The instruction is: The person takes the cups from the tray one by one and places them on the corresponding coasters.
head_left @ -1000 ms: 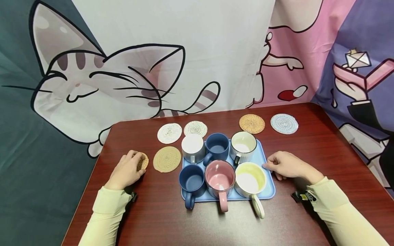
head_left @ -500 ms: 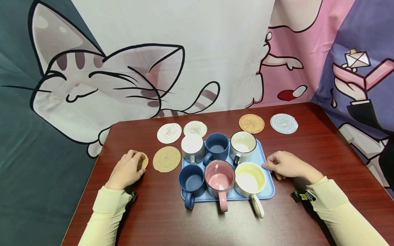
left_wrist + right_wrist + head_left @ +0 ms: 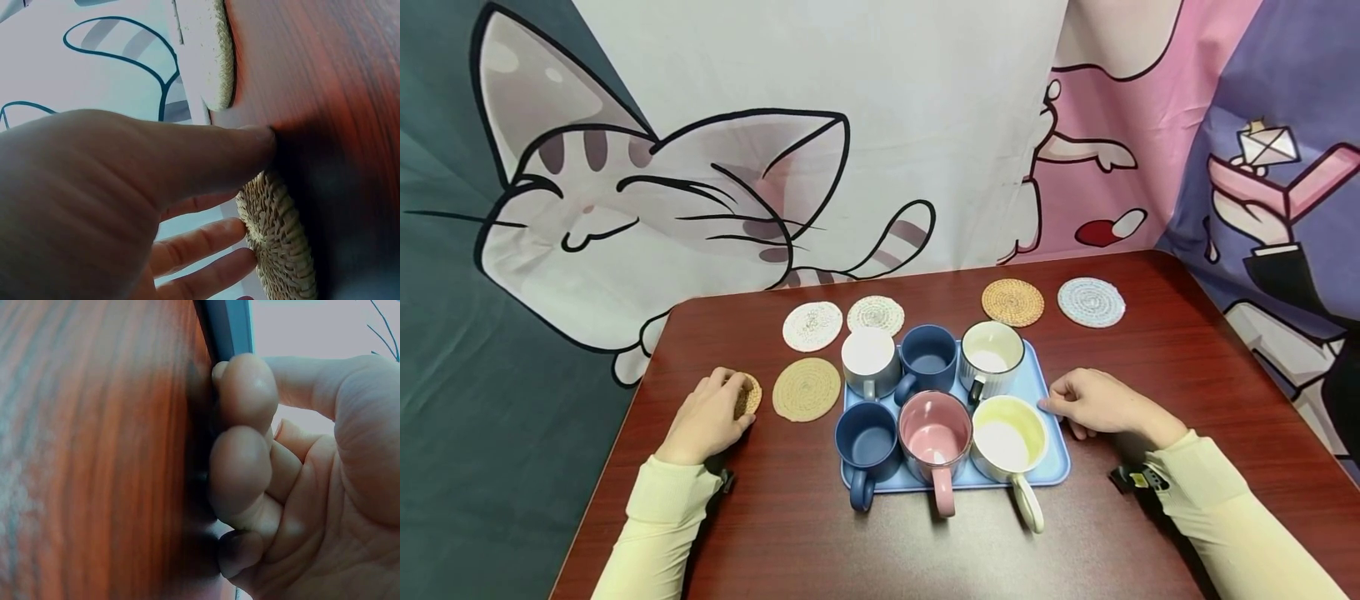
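Two hands are resting on a dark red table (image 3: pixel 790 533). The left hand (image 3: pixel 707 417) is lying over a small straw coaster (image 3: pixel 748 394) near the table's left edge, fingers spread loosely on its woven rim; the left wrist view is showing that rough round weave up close. The right hand (image 3: pixel 1097 404), fingers curled and gripping nothing, is touching the blue tray (image 3: pixel 1052 467) of six mugs, a contact only the right wrist view is revealing.
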{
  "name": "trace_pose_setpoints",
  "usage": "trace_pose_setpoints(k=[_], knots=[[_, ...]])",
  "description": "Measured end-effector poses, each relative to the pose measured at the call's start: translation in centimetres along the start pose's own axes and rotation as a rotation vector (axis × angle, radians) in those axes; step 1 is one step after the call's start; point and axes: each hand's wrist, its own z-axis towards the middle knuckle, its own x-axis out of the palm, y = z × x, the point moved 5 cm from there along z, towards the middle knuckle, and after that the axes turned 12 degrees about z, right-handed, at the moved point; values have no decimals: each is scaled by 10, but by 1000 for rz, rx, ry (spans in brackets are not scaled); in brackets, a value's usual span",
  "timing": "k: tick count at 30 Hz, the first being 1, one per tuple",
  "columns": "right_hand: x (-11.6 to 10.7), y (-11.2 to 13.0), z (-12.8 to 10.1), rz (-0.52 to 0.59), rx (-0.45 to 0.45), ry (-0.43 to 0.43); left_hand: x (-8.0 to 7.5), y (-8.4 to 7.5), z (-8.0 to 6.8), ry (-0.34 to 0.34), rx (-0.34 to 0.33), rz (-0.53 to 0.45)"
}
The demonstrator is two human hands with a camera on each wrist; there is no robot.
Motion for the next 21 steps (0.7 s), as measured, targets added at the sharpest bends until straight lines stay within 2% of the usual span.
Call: trace_pose_setpoints(k=[11,16,21], knots=[[-1,0,0,-1,2,0,-1,-2,0,-34,16,17],[-1,0,0,5,-1,3,-8,-15,1,-89,35,-10],[0,1,0,9,-10,3,-10,-34,3,-152,65,-85]])
